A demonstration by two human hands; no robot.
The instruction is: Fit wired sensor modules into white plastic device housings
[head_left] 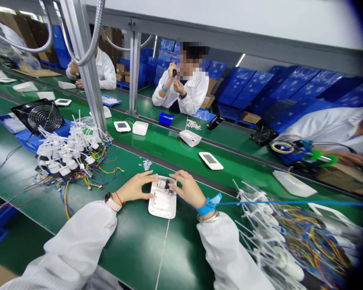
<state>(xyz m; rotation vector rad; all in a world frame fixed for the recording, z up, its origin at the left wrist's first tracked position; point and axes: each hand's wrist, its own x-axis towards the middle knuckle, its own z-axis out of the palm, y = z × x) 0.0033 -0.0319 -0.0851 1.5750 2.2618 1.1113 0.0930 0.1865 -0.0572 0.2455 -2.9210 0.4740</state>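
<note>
Your work is on the white plastic housing [162, 206], lying open side up on the green conveyor belt [133, 245], right in front of you. Your left hand [134, 187] has its fingers stretched out, tips at the housing's far left corner. Your right hand [187, 188] has its fingertips [177, 174] curled in at the far right corner. Neither hand is clenched; both are on the housing, but I can't tell how firm the grip is. State so far: a small white-and-dark component [165, 185] sits in the far end of the housing, while the near end shows only bare moulding. Any leads there are hidden by your fingers. Left of you is a heap of wired white units [69, 155] with coloured leads, and a second wired heap [290, 237] lies near right. Small white clips [145, 164] are scattered just beyond your left hand.
</note>
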